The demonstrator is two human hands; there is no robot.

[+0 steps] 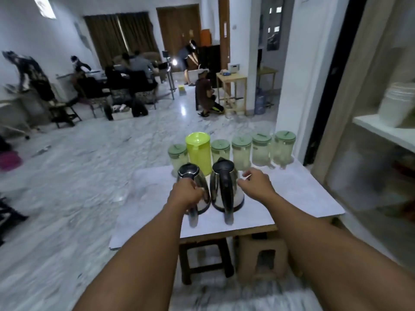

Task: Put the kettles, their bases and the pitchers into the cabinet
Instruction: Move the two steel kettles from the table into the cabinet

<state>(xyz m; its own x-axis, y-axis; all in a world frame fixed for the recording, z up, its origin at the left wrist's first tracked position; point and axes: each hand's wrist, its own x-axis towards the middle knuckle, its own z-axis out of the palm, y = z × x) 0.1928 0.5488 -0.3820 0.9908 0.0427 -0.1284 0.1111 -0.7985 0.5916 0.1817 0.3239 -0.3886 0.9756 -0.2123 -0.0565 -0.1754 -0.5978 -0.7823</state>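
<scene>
Kettles [226, 187] upright, handles twd camera.

Shared home living hall, I reckon: marble floor [89, 164], curtained window [121, 37] and sofa seating [134, 63] beyond my white table [292, 189], open cabinet [381, 131] right of it.

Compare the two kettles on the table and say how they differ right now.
The left kettle has the left hand closed on its handle; the right kettle is untouched, with the right hand open beside it. The left kettle's lid looks flat and round; the right kettle shows a pointed spout. Both are shiny steel with black handles, upright on the table.
</scene>
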